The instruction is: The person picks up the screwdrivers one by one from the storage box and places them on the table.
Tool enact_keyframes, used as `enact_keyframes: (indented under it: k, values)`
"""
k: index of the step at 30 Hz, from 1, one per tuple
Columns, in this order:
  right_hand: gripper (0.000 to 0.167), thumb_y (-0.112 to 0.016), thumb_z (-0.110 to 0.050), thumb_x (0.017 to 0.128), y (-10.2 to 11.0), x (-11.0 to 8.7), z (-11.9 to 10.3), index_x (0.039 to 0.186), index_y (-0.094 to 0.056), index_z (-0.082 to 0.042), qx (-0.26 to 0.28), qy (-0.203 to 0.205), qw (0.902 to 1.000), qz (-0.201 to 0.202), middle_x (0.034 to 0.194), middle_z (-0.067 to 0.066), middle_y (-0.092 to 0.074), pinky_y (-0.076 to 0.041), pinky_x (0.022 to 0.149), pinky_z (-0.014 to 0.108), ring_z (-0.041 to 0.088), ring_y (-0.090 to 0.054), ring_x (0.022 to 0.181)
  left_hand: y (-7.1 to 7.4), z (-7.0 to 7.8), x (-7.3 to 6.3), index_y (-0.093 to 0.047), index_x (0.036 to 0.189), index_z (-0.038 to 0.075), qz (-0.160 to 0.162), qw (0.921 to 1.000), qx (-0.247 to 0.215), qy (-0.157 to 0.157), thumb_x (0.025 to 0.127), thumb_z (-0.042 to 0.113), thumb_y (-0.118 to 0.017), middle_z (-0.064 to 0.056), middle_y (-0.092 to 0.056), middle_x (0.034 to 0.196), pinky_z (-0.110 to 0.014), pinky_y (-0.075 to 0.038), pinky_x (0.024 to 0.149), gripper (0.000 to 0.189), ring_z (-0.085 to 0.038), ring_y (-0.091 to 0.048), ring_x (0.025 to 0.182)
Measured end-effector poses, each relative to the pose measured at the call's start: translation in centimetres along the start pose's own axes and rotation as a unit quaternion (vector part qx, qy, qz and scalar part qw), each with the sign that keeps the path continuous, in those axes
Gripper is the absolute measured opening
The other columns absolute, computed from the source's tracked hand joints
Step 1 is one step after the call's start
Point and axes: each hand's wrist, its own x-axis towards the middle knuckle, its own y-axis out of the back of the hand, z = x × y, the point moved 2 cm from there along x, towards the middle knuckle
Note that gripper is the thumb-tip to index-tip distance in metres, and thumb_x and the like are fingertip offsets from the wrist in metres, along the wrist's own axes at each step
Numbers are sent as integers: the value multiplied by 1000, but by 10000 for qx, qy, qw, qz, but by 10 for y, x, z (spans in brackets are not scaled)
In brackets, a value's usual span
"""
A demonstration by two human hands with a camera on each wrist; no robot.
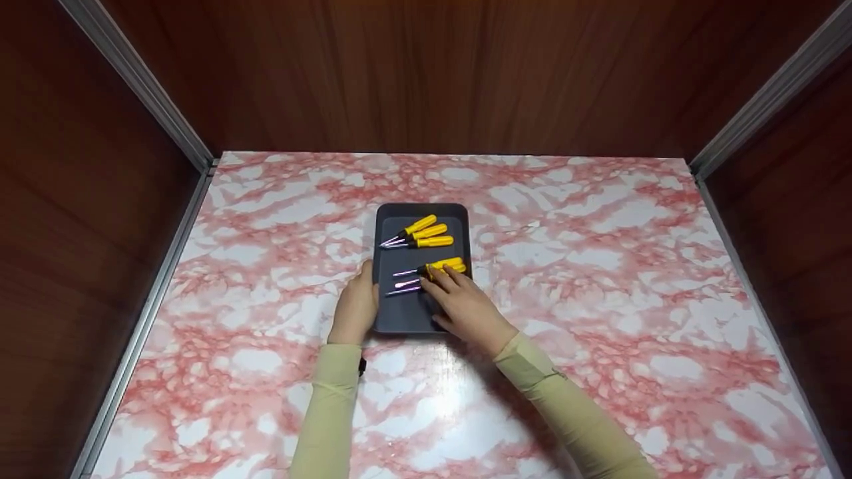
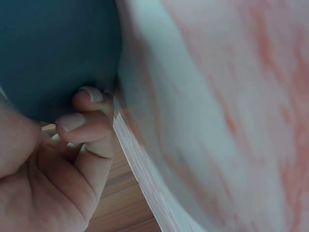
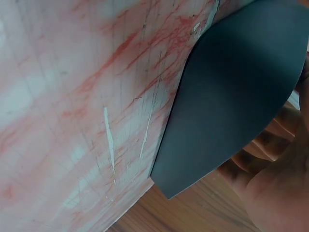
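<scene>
A dark grey rectangular tray (image 1: 405, 318) lies on the table with two groups of yellow-handled screwdrivers in it. In the upper group, three screwdrivers (image 1: 434, 241) fan out, blades to the left. My left hand (image 1: 355, 303) grips the tray's left side; in the left wrist view its fingertips (image 2: 89, 96) curl against the outer wall. Over the tray's right rim reaches my right hand (image 1: 469, 309), its fingers on the handles of the lower screwdrivers (image 1: 407, 289) and partly covering them. In the right wrist view the tray wall (image 3: 231, 106) hides its fingertips.
The table (image 1: 599, 319) has a red and white marbled top. Dark wood panels (image 1: 452, 80) with metal edge strips (image 1: 143, 86) enclose it at the back and both sides. Scratches mark the surface beside the tray.
</scene>
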Motion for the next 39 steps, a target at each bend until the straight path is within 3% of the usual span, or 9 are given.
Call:
enact_keyframes:
  k: [19,39]
  values:
    - [65,-74,-27,84,-4,-1,-1,141,-47,-8,-17,97,9999,-81,145,16,-41,-32,105,46,39,-40,129,2,1,-1,-44,130,-3,52,9998,172,-120,91,1,-58,-28,-64,96,-54,-47,74,42,-44,-63,86]
    - [65,-73,-26,84,-4,0,-2,141,-47,-10,23,13,9997,-248,141,16,-45,-31,105,47,40,-43,125,2,2,-2,-44,133,-2,6,10000,63,-22,92,2,-57,-29,-64,99,-54,-47,75,44,-45,-63,88]
